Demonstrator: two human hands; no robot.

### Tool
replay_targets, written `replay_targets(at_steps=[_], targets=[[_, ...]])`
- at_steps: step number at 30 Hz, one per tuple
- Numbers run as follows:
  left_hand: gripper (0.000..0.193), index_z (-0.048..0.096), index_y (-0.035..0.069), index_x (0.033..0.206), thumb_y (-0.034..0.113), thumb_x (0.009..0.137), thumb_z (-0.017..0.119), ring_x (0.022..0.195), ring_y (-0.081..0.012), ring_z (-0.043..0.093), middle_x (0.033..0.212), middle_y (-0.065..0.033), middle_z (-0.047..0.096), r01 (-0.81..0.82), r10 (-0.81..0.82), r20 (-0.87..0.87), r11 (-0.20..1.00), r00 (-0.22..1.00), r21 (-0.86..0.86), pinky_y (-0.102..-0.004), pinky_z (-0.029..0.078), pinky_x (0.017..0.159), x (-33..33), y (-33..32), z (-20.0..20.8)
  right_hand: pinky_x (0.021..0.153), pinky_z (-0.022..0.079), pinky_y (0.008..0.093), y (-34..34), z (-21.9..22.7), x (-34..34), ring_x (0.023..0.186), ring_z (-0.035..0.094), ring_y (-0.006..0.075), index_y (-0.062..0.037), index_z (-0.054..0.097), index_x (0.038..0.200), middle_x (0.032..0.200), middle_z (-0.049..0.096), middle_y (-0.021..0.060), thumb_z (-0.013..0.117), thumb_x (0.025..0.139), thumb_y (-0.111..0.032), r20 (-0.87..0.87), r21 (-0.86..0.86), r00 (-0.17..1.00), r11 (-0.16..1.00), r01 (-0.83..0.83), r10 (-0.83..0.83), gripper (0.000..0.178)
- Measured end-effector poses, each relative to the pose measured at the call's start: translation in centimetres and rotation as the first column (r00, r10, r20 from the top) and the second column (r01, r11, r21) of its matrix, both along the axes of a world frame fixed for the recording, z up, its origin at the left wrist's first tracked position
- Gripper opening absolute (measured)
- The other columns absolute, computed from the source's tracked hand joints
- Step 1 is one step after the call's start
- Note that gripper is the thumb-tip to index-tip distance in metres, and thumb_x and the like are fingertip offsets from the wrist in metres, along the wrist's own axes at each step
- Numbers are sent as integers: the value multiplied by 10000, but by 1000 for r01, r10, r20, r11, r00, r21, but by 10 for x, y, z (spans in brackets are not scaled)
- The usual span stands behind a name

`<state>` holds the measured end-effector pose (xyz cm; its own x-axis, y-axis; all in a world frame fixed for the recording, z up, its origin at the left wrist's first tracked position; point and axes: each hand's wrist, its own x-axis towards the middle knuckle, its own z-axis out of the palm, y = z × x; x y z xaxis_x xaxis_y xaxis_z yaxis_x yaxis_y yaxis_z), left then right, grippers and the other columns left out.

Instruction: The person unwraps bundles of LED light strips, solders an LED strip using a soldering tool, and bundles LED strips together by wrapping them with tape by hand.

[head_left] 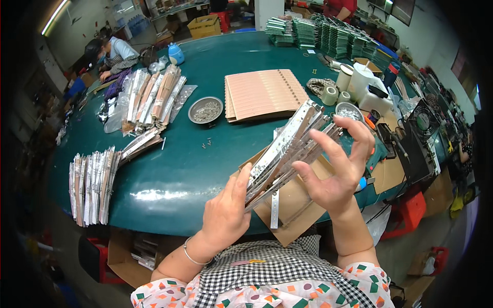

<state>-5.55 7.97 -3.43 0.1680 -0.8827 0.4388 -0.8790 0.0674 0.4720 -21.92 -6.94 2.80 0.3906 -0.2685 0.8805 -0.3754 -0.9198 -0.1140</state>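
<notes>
A thick bundle of long, flat metal strips (pixel 285 149), silvery and brown with small holes, is tilted up and to the right in front of me. My left hand (pixel 226 209) is closed around its lower end. My right hand (pixel 340 177) is beside the bundle's upper right side, fingers spread and curved, with nothing visibly held in them; whether a fingertip touches the strips I cannot tell. Below the bundle, an opened brown cardboard piece (pixel 294 201) lies at the table's near edge. A single perforated metal strip (pixel 275 210) rests on it.
Bundled strips (pixel 92 187) lie at the left edge, with bagged strips (pixel 154 97) behind. A bowl of small parts (pixel 206 110) stands near a stack of pink sheets (pixel 264 95). Jars and tools crowd the right around a white container (pixel 361 77). Another person (pixel 115 54) sits at far left.
</notes>
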Motion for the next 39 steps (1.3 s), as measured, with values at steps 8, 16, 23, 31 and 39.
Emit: replay_targets(at_steps=[8, 16, 23, 31, 39], targets=[[844, 387, 21, 1402, -108, 597, 605, 739, -334, 609, 970, -146, 585, -96, 118, 167, 986, 979, -136, -409, 497, 594, 6, -9, 4, 894, 417, 424, -6, -12, 3, 1052, 490, 320, -59, 662, 982, 1084, 583, 125, 849, 619, -152, 83, 20, 995, 998, -58, 56, 419], [581, 516, 137, 1353, 10, 786, 545, 685, -205, 573, 959, -75, 606, -38, 108, 534, 989, 838, -141, -323, 453, 573, 30, -15, 19, 923, 379, 407, -21, 14, -8, 1014, 517, 322, -53, 678, 954, 1027, 608, 112, 734, 759, -222, -19, -34, 998, 998, -56, 55, 265], [610, 508, 126, 1372, 42, 771, 575, 694, -185, 554, 972, -72, 607, -21, 101, 611, 990, 785, -137, -304, 439, 609, 36, -21, 29, 779, 414, 379, -21, 4, -7, 854, 572, 266, -53, 644, 817, 880, 625, 66, 757, 648, -56, -145, 158, 976, 977, -140, 164, 204], [622, 499, 106, 1380, 60, 768, 597, 649, -171, 504, 808, -35, 521, -20, 83, 616, 994, 783, -108, -301, 399, 572, 38, -26, 25, 661, 455, 358, -30, -10, -4, 732, 578, 283, -5, 617, 794, 778, 608, 97, 677, 721, 56, 12, 359, 991, 925, -129, 133, 112], [606, 498, 122, 1378, 80, 782, 600, 628, -163, 477, 738, -17, 462, 20, 71, 632, 991, 772, -136, -296, 377, 553, 40, -32, 20, 669, 488, 344, -44, 6, -31, 758, 604, 267, -20, 699, 891, 824, 651, 100, 667, 731, 63, -132, 339, 953, 916, -214, 271, 183]])
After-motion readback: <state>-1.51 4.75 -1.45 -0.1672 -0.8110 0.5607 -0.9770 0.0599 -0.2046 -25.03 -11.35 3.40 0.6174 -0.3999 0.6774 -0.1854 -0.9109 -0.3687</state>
